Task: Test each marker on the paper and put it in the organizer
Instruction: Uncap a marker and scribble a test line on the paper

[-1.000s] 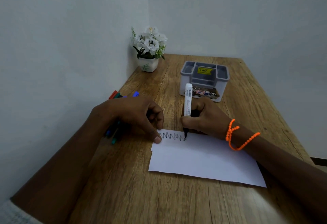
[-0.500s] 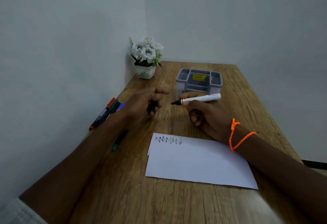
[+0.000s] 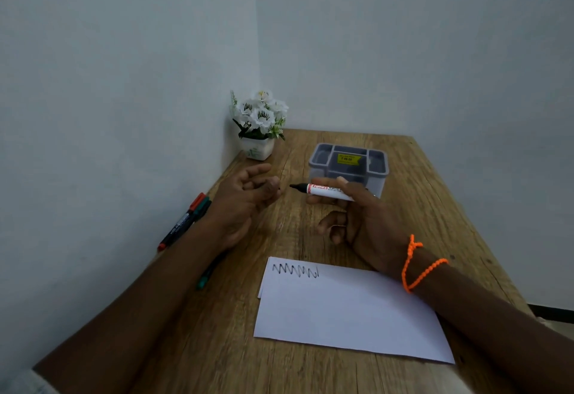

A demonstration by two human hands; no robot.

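My right hand (image 3: 365,225) holds a white marker (image 3: 330,192) level above the table, its bare black tip pointing left toward my left hand (image 3: 245,204). The left hand hovers just left of the tip, its fingers curled toward the thumb round what looks like the marker's dark cap, which is mostly hidden. The grey organizer (image 3: 377,169) with a yellow sticker stands right behind the marker. A white paper (image 3: 341,313) lies nearer to me, with a black zigzag (image 3: 295,270) in its top left corner.
Several capped markers (image 3: 186,222) lie by the left wall, and a green one (image 3: 206,275) pokes out from under my left forearm. A pot of white flowers (image 3: 259,148) sits in the far left corner. Walls close off the table's left and back.
My right hand lifted the marker off the paper and turned it level. My left hand left the paper's corner and rose toward the marker tip. The zigzag is finished.
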